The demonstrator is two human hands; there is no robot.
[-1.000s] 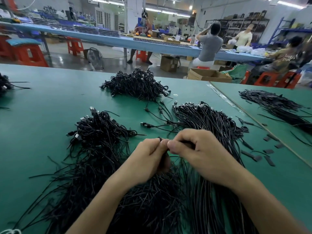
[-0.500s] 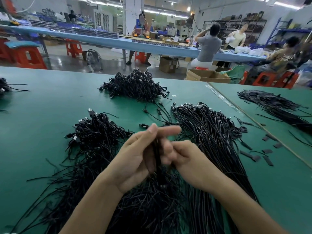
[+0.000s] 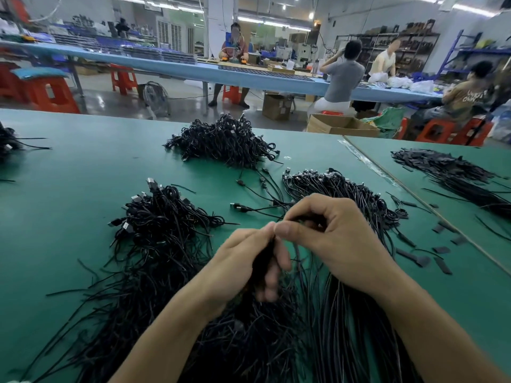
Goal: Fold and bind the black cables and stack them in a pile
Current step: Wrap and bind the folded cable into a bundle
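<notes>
My left hand grips a folded black cable that hangs down between its fingers. My right hand meets it at the top, thumb and curled fingers pinching the same cable. Both hands hover over loose black cables that run from me toward the far side of the green table. A tangled heap of cables with plugs lies to the left. A pile of bound cables sits further back at the centre.
Short black ties are scattered to the right of the hands. More black strips lie on the adjoining table at the right. Beyond the table edge are cardboard boxes, red stools and several seated people.
My left hand's fingers, which stood straight up half a second ago, have curled round the cable. My right hand has risen and closed over its top.
</notes>
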